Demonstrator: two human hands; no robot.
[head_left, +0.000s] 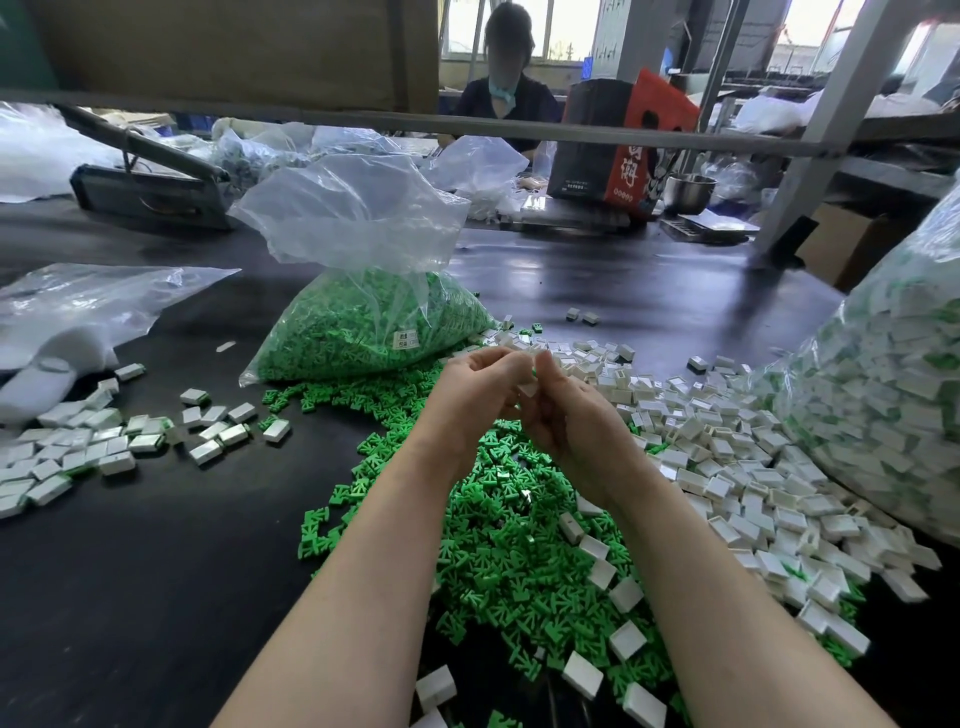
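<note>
Both hands meet just above the middle of the frame, raised off the dark worktop (182, 545). The left hand (478, 387) has its fingers curled inward, the tips pinching a small white housing (527, 388) that sits between the two hands. The right hand (571, 415) closes on the same housing from the other side, thumb up along it and the other fingers folded beneath. A sliver of a green insert (533, 370) shows at the top of the housing. Most of the housing is hidden by fingers, so how far the insert sits in it cannot be told.

Below the forearms, in the lower centre, lies a loose heap of green inserts (498, 545) with a few white housings scattered over it. To the right of it spreads a wide heap of white housings (727, 457), running up against a large clear bag (893, 395) at the right edge, which is full of white pieces with green showing. Behind the hands stands an open clear bag of green inserts (363, 332).

At the left edge a separate group of white pieces with green edges (93, 441) lies flat on the worktop, near a crumpled clear bag (78, 306). Across the worktop, at the top centre, a person (506, 78) sits, with a red and black box (618, 145) and a steel bowl (688, 192) to the right.
</note>
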